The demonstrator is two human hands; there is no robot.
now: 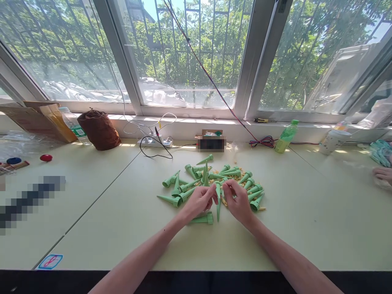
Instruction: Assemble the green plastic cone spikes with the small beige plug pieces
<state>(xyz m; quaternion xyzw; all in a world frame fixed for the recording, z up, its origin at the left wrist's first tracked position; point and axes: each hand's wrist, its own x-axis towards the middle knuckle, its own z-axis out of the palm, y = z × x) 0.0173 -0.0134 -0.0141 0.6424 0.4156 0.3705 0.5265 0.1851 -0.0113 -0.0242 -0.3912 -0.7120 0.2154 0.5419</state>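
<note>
L hand (202,198) pinches a green spike (218,206), tip down, above table (306,228); R hand (238,201) half-curled by spike's top, can't tell if gripping. More spikes (177,187) w/ yellow pcs (224,202) around.

green plastic spikes (206,175) w/ yellow pcs (224,201) btwn block the ctr. open tbl (306,212) r of them & l to the seam (102,193); room to pass either side. far edge: blk cord (150,156), coiled cable (263,141), green-capped bottle (286,138) in the way.

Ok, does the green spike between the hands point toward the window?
No, the green plastic spike points its tip toward the picture's bottom.
</note>
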